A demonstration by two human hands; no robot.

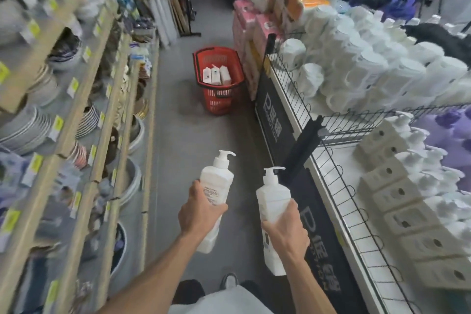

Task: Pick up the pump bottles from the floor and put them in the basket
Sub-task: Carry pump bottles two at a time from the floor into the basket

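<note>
White plastic pump bottles, one gripped round the body by the left hand (pixel 201 211), the other (pixel 274 211) by the right hand (pixel 285 228), both well short of the red basket (pixel 219 99). They look smooth and probably heavyish if full, so holding the body beats the pump head.

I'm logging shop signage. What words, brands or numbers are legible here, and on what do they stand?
"P": large white letter on the black banner along the right shelf front; the characters beside it are blurred.
Label on the pump bottle in the left hand: blurred.
Print on the yellow shelf tags: unreadable.
Print on the cartons in the red basket: too small.
</note>
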